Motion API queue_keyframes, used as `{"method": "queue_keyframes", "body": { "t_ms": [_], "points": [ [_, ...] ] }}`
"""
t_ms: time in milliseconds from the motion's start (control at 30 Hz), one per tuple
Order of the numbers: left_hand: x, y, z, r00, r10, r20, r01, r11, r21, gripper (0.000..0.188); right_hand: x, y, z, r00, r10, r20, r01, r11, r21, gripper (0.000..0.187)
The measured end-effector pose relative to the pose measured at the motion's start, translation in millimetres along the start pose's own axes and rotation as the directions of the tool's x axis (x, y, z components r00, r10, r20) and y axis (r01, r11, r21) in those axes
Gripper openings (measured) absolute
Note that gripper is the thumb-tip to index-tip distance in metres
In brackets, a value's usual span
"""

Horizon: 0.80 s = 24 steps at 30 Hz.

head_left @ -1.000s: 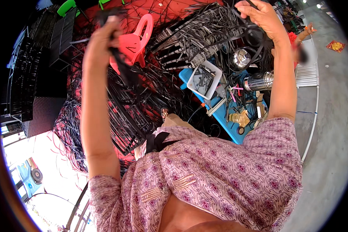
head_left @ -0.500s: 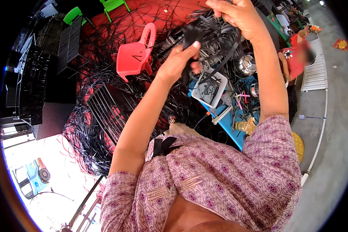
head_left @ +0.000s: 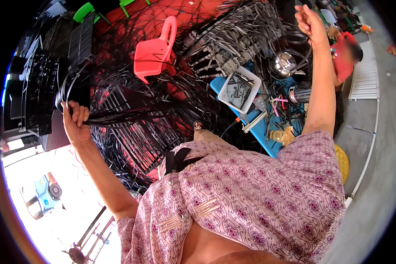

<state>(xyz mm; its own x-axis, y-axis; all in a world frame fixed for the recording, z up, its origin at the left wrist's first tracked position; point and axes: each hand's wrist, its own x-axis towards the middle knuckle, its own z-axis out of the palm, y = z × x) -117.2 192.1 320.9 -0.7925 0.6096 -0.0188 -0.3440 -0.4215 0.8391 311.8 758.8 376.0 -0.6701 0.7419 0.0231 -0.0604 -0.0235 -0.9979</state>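
Observation:
Far out to the left, my left hand point(head_left: 77, 123) is closed round a bundle of black plastic strips point(head_left: 119, 116). The strips loop up above the fist and trail rightward over a dark slatted frame. My right hand point(head_left: 311, 27) is raised at the upper right with its fingers curled. A black strip curves close beneath it, but whether the fingers grip it is hard to make out. Below that hand sits a shiny round metal pot point(head_left: 284, 64). Between my arms lies a large heap of black strips point(head_left: 233, 42).
A small red chair point(head_left: 152, 59) stands among loose strips on the red floor. On a blue table point(head_left: 265, 134) are a white plastic basket point(head_left: 253, 99), a dark cylindrical can point(head_left: 300, 93) and pink-handled tools. A person in red point(head_left: 344, 61) sits at the right, near a white slatted panel point(head_left: 364, 79).
My left hand has swung from the middle far to the left, drawing the black strips out with it. My right hand has moved right, away from the strips.

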Motion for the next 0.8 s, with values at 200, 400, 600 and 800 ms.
{"method": "queue_keyframes", "body": {
  "t_ms": [200, 400, 600, 800],
  "points": [
    [-27.6, 14.6, -16.4, 0.996, -0.072, -0.056, 0.074, 0.997, 0.035, 0.035, 38.9, 37.8, 8.7, 0.977, -0.183, -0.106, 0.057, 0.71, -0.702, 0.064],
    [-31.8, 5.2, 25.6, 0.974, 0.016, -0.226, 0.018, 0.989, 0.146, 0.035, 32.0, 53.3, 104.6, 0.895, -0.432, -0.112, 0.209, 0.628, -0.75, 0.052],
    [-42.5, -20.1, 56.8, 0.983, -0.093, -0.16, 0.115, 0.985, 0.132, 0.03, -121.6, 90.0, 314.6, 0.653, 0.268, 0.708, -0.231, 0.961, -0.15, 0.038],
    [-76.2, -56.5, 71.9, 0.964, -0.235, -0.126, 0.257, 0.943, 0.21, 0.028, -166.5, 143.1, 377.3, 0.753, 0.156, 0.64, -0.422, 0.86, 0.288, 0.055]
  ]
}}
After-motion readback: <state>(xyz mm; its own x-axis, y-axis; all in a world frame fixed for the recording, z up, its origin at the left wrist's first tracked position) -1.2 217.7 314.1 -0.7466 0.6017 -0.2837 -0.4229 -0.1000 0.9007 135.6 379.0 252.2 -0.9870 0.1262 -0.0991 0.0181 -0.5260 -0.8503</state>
